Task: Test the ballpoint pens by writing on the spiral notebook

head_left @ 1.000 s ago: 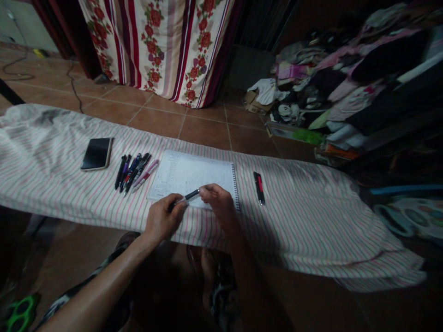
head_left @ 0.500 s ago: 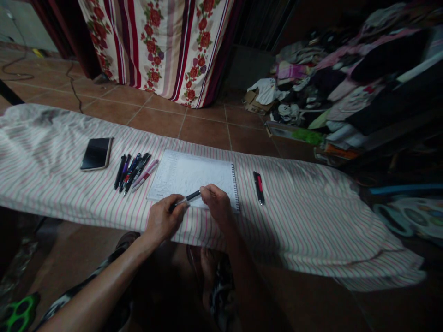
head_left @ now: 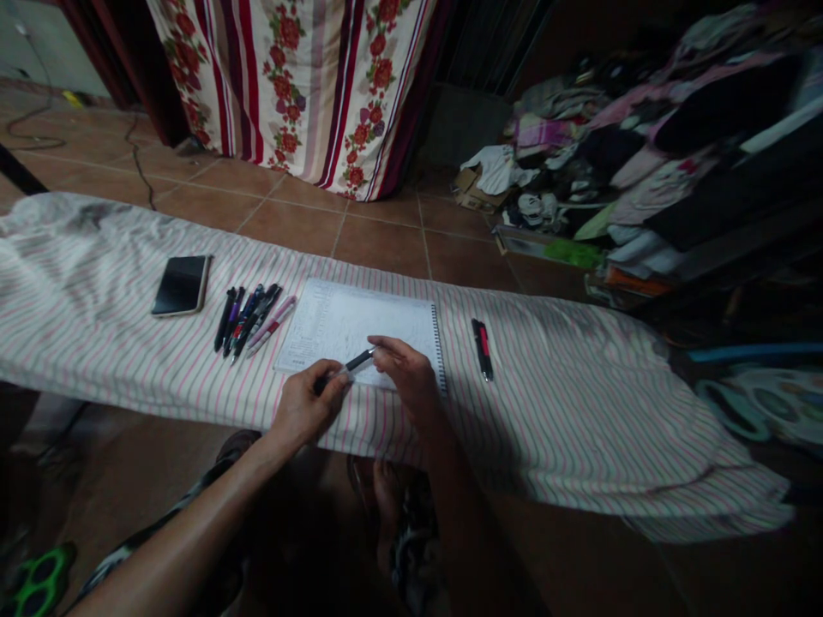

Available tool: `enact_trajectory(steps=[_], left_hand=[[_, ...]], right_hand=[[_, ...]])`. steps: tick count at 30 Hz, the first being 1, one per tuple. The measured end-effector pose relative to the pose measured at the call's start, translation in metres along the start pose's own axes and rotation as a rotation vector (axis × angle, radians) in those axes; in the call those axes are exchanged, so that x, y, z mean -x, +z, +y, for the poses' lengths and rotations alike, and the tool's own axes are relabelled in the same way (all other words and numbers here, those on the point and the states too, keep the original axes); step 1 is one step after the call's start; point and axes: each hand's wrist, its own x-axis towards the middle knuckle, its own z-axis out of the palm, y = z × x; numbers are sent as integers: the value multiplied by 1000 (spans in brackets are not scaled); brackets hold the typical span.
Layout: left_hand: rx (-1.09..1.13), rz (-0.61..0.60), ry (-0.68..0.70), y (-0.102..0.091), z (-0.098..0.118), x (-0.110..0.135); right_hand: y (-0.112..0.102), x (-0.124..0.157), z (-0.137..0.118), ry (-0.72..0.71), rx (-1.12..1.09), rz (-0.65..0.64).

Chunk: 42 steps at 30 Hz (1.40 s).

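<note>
Between the thumb and fingers of my left hand (head_left: pixel 309 396) is a dark pen (head_left: pixel 358 358) with a pale section near the grip. It slants up to the right above the lower part of a spiral notebook (head_left: pixel 386 321). My right hand (head_left: pixel 406 373) is at the pen's far end, its fingers stretched and apart; whether a fingertip touches the pen is hard to see. The notebook page carries faint marks, and its wire binding faces right.
Several pens (head_left: pixel 248 321) lie in a group left of the notebook, beside a phone (head_left: pixel 181 285). Two more pens (head_left: pixel 481 350) rest to the right. A striped cloth (head_left: pixel 566 403) covers the long surface. Beyond are a floral curtain (head_left: pixel 321 86) and heaped clothes (head_left: pixel 617 146).
My right hand's fingers have loosened from the pen's end and spread out. My left hand keeps the pen in nearly the same place.
</note>
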Motion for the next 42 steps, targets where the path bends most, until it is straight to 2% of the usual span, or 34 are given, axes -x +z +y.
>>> enact_trajectory(steps=[12,20,27,32,37,42], left_hand=[[-6,18,6,0,0,0],[-42,51,23,0,0,1],[-79,53,36,1,0,1],[-29,54,42,1,0,0],[-7,54,28,1,-1,-1],[1,41,21,1,-2,-1]], right_hand=[[0,0,-2,3,39,78],[0,0,-2,44,37,81],[1,1,-2,12,120,100],[3,0,-2,22,28,107],[5,1,0,41,-62,60],[6,0,3,50,-116,91]])
